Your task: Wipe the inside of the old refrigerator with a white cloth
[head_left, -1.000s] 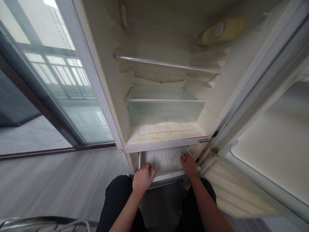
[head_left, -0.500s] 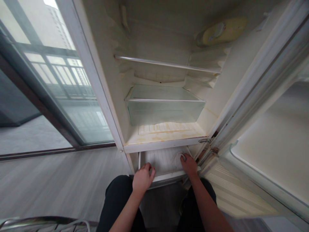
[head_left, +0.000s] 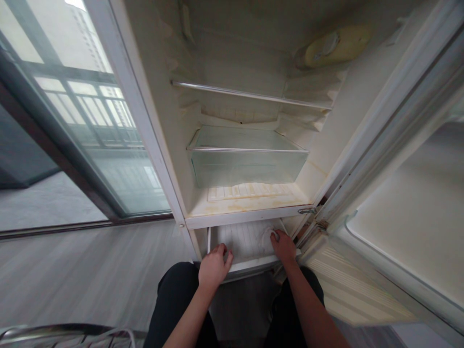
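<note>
The pulled-out white drawer (head_left: 253, 264) is at the bottom of an open fridge. Inside its right side, my right hand (head_left: 283, 246) is closed on a whitish, thin-looking cloth (head_left: 267, 239); its exact shape is blurred against the white drawer floor. My left hand (head_left: 213, 265) is at the drawer's front left, fingers loosely bent and thumb apart, with nothing seen in it. Whether it touches the drawer rim I cannot tell.
Above the drawer are a clear bin (head_left: 250, 168), a glass shelf (head_left: 250, 94) and a yellowish bottle (head_left: 333, 47) lying on its side. Fridge doors (head_left: 409, 232) swing out at right. A sliding glass door (head_left: 119, 159) is at left, a metal rack (head_left: 65, 331) at lower left.
Both hands stay in nearly the same places. The whitish cloth under my right hand has shifted very slightly.
</note>
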`<state>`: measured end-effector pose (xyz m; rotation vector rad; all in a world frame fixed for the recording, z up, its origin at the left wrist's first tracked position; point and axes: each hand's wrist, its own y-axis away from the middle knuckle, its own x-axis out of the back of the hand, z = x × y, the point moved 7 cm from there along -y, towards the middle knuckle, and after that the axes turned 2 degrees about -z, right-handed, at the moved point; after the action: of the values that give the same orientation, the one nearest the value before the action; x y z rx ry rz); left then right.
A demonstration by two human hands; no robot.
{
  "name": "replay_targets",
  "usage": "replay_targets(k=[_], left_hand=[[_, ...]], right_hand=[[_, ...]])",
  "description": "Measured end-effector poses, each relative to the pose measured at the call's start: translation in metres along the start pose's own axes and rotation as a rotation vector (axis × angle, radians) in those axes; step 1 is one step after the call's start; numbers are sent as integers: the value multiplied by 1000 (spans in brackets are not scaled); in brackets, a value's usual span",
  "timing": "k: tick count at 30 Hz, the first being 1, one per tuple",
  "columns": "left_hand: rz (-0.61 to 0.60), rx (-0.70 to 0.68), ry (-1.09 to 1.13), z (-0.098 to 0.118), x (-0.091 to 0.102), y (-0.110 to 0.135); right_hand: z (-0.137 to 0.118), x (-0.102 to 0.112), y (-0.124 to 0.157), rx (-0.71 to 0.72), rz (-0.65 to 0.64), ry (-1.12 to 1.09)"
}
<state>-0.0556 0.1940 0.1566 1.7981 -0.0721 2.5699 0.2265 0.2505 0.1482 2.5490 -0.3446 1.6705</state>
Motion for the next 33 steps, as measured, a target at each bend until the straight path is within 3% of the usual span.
replay_targets(k=[33], left_hand=[[39, -49, -1, 2, 1, 2]], right_hand=[[-1, 2, 1, 15, 25, -9]])
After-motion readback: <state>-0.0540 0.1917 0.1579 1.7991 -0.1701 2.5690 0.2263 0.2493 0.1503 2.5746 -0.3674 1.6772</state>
